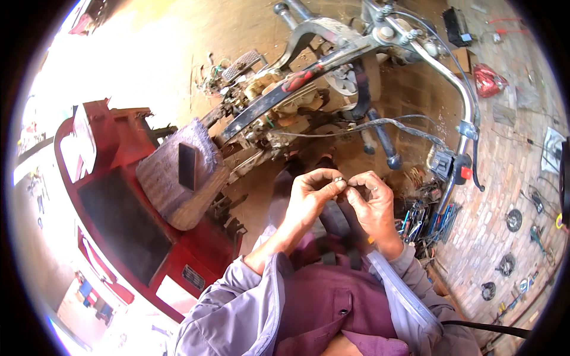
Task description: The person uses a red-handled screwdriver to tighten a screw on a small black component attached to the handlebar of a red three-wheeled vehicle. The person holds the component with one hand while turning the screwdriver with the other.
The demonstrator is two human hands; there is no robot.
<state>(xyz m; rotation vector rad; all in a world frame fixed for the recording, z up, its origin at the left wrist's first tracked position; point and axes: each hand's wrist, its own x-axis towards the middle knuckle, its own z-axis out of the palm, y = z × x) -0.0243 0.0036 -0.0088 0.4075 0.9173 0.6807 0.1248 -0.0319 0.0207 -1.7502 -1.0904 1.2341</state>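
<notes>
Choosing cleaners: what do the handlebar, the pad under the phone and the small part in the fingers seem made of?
Handlebar: probably chromed metal; bright, shiny streaks. Pad: likely fabric on top; matte, fuzzy surface. Small part: perhaps metal, glinting; too small to tell.

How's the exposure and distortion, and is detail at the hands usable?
Head view: floor at upper left blown out to near white; fisheye bowing toward the rim, with black corners; fingers clear enough in outline, but the small piece at their tips is too tiny to identify.
</notes>
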